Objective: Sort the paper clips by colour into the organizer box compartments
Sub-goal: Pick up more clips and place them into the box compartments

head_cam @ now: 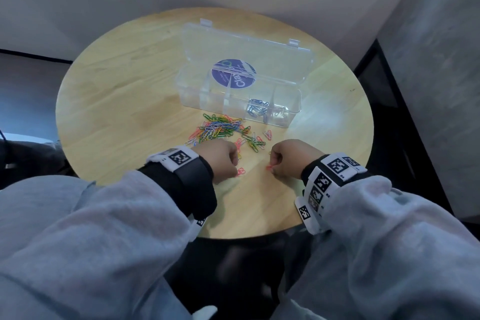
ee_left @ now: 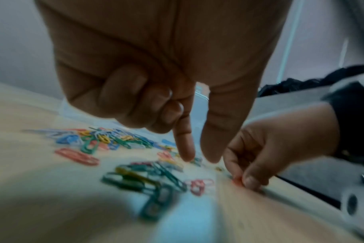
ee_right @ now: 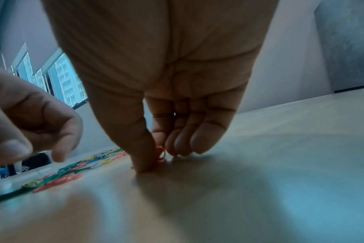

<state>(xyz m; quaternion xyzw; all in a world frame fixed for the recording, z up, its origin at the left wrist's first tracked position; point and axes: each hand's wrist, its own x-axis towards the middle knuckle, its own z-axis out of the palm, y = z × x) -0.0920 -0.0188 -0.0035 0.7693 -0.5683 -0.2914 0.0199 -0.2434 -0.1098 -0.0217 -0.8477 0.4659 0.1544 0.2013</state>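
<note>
A mixed pile of coloured paper clips lies on the round wooden table, in front of the clear organizer box. Blue clips sit in one of the box's right-hand compartments. My right hand pinches red clips against the tabletop between thumb and fingers. My left hand hovers over loose clips with index and thumb pointing down, apart, nothing between them; its other fingers are curled. A pink-red clip lies beside it.
The box lid stands open at the back, with a round purple label. A few clips of unclear colour lie in the rightmost compartment. The table's near edge is just below my wrists; grey walls close in behind and right.
</note>
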